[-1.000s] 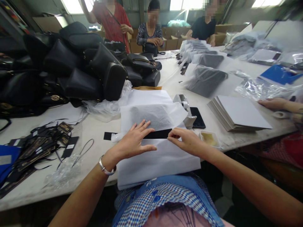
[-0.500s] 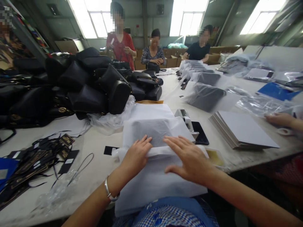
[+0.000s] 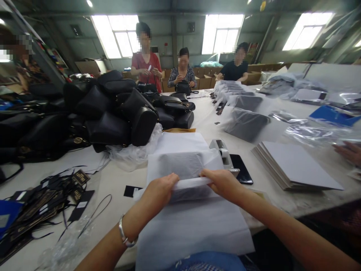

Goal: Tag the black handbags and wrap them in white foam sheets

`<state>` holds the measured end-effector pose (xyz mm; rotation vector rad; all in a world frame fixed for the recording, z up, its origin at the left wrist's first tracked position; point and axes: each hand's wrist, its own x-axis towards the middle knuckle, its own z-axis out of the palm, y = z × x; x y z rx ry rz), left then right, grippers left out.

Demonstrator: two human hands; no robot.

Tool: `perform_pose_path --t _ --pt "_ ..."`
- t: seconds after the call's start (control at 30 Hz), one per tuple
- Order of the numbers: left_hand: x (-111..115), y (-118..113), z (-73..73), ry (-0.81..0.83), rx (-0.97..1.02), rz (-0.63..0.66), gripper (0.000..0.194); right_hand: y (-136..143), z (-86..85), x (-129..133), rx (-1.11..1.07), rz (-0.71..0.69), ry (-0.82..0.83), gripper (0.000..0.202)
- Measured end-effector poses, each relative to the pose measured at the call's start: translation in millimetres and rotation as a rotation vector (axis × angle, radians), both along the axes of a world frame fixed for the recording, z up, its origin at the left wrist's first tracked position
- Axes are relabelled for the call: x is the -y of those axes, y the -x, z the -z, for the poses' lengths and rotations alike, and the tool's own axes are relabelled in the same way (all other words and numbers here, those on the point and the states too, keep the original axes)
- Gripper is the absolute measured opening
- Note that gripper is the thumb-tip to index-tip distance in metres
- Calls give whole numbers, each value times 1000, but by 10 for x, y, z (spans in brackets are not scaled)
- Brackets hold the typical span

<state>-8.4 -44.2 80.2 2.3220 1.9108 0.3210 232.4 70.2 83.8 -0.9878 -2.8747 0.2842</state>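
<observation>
White tissue paper (image 3: 197,229) lies in front of me at the table's edge, wrapped over a dark item (image 3: 182,165) that shows faintly through it. A rolled fold of the paper runs across the item's near side. My left hand (image 3: 162,190) is closed on the left end of this fold. At its right end, my right hand (image 3: 221,182) grips the same fold, fingers curled and thumb hidden. Beyond the wrapped item lie more white sheets (image 3: 183,140). A white tape dispenser (image 3: 224,156) stands just right of the paper, beside a dark tablet-like slab (image 3: 241,169).
Black handbags (image 3: 109,128) are heaped at left, with black tags (image 3: 50,195) nearer me. A stack of grey-white boards (image 3: 301,163) lies at right. Paper-covered bags (image 3: 245,120) form a row beyond. Another person's hand (image 3: 349,152) is at the right edge; several people work across the table.
My hands went from lying flat and spread on the paper to closed on its fold, which is now lifted and rolled. The view has tilted up slightly.
</observation>
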Motion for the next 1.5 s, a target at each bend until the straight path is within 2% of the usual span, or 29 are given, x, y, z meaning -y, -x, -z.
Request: perform_pose_path --t 0.07,0.2,0.27,0.4,0.53,0.6,0.7,0.77,0.87,0.93,1.0,1.13,1.2,1.3,1.4,1.5 --pt "-52 26 -97 56 -47 -27 33 9 -36 -77 11 6 12 32" --pt "-158 63 -234 78 -86 -49 21 42 -55 -210 -29 8 -46 11" --pt "-204 89 -239 54 -62 -63 18 61 -32 -262 -54 19 -71 20" --pt "-301 160 -170 -34 -13 -74 14 97 43 -340 -122 42 -59 24" --pt "-413 244 -126 -143 -100 -94 19 125 98 -397 -151 108 -32 25" --pt "-435 246 -114 -257 -128 -103 20 128 117 -422 -150 142 -36 28" --pt "-377 110 -36 -500 -94 -84 28 131 155 -451 -149 161 -38 29" --pt "-299 -68 80 -560 -56 -12 30 140 184 -465 -142 179 -48 30" --pt "-210 -333 298 -464 -48 85 27 146 211 -488 -112 224 -97 31" --pt "-196 -429 404 -386 -76 71 29 100 207 -508 -92 258 -158 28" --pt "-207 -447 445 -318 -93 44 34 -20 194 -533 -128 309 -245 24" --pt "-219 -392 402 -224 -64 17 37 -453 246 -580 -402 483 -361 32" --pt "-211 -375 381 -209 -36 22 39 -669 340 -586 -495 590 -305 37" --pt "-201 -372 387 -208 -5 29 44 -857 513 -574 -536 721 -53 41" --pt "-198 -376 404 -220 -7 29 44 -865 608 -555 -674 800 255 38" --pt "-195 -375 397 -225 -37 43 46 -785 576 -523 -925 834 515 35"
